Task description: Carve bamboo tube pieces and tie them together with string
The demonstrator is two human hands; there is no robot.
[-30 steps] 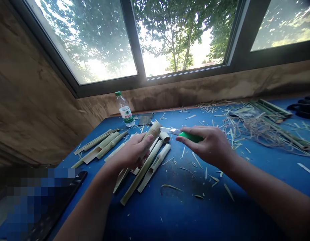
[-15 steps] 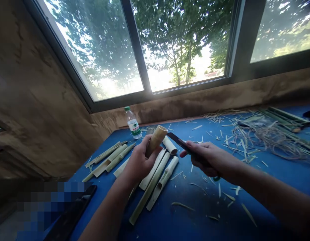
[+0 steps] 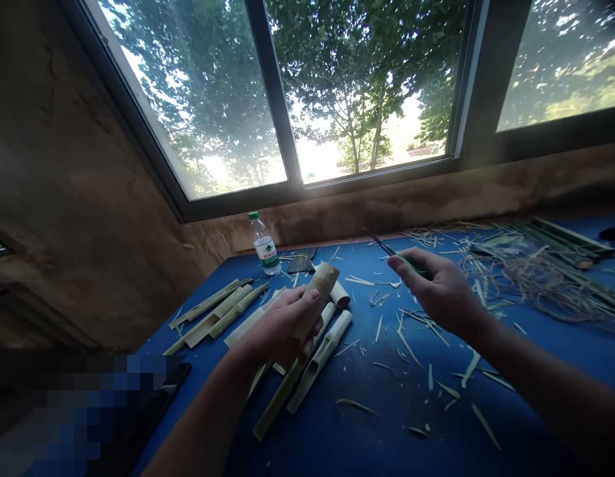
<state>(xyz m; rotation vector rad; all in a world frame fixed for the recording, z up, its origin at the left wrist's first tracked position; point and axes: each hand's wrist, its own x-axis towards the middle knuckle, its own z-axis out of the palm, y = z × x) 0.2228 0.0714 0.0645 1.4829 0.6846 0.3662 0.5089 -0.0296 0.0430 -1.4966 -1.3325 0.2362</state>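
Note:
My left hand [image 3: 282,328] is closed round a short bamboo tube [image 3: 321,286] and holds it tilted up over the blue table [image 3: 367,424]. My right hand [image 3: 437,288] grips a green-handled knife [image 3: 394,253], its dark blade pointing up and away to the left. The knife is off to the right of the tube and does not touch it. Under my left hand lie split bamboo pieces [image 3: 312,361] side by side. A small pale bamboo ring [image 3: 341,295] lies just beyond the tube.
A plastic water bottle [image 3: 264,244] stands at the back by the window wall. More bamboo strips [image 3: 215,311] lie at the left, shavings all over, a tangle of fibres [image 3: 531,271] and green bamboo at right. A dark phone-like object [image 3: 153,404] lies near left.
My right hand drew the knife away from the tube's end, up and to the right. My left hand lowered and tilted the tube a little.

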